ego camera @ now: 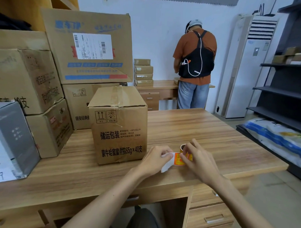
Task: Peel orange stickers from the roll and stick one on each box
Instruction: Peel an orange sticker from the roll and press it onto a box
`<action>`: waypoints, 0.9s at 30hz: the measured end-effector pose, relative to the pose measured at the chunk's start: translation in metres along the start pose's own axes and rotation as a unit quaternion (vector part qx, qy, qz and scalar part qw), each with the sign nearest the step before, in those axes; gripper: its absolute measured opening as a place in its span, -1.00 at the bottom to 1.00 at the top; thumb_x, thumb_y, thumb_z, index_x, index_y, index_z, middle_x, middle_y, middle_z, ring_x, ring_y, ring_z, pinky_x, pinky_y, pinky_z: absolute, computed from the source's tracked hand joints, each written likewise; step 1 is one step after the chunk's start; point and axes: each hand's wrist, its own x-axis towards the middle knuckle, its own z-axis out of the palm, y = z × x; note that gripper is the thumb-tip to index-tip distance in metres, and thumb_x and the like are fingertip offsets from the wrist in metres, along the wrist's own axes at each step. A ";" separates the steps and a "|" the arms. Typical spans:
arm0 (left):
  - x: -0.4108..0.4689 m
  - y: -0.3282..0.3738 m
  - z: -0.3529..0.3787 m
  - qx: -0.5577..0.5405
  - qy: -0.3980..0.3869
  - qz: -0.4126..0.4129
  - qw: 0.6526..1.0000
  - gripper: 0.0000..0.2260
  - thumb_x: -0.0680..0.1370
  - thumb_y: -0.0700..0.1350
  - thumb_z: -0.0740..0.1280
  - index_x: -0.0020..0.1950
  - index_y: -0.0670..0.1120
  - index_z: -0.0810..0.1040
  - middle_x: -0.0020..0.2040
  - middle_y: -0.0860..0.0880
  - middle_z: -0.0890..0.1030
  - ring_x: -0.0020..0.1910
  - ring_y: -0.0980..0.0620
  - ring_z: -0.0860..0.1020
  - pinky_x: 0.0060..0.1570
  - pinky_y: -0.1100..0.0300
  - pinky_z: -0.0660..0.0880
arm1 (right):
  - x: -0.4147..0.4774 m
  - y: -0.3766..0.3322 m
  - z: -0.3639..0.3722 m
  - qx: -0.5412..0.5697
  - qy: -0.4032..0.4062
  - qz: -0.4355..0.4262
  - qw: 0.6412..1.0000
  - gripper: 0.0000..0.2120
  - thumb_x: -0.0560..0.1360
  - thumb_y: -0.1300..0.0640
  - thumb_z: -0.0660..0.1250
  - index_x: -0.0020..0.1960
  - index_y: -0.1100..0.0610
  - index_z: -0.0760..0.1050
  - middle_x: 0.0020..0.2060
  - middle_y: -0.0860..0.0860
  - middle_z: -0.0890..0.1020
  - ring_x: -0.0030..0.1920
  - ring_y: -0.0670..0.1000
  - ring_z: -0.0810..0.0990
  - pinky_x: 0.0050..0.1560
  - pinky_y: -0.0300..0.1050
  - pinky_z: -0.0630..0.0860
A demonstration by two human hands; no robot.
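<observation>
Only one orange sticker [179, 159] shows, on the strip held between both hands. The left hand [155, 160] pinches the white backing paper [166, 163], and the right hand [199, 160] pinches the sticker's other edge. The roll [183, 147] is just behind, low over the counter [214, 133], near the brown box [118, 126].

A single head-worn wide-angle camera looks forward and down, close over the desk [205, 126], room beyond
</observation>
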 end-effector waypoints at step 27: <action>-0.003 0.010 0.002 -0.036 -0.016 0.000 0.999 -0.83 0.64 -0.05 0.34 0.09 0.01 0.73 -0.17 0.20 0.56 -0.14 0.30 0.49 -0.12 0.35 0.35 | -0.011 -0.012 0.006 0.082 0.017 0.126 0.988 -0.88 0.50 -0.02 0.37 -0.17 -0.01 0.52 -0.03 -0.19 0.55 -0.15 -0.05 0.55 -0.15 -0.05 0.43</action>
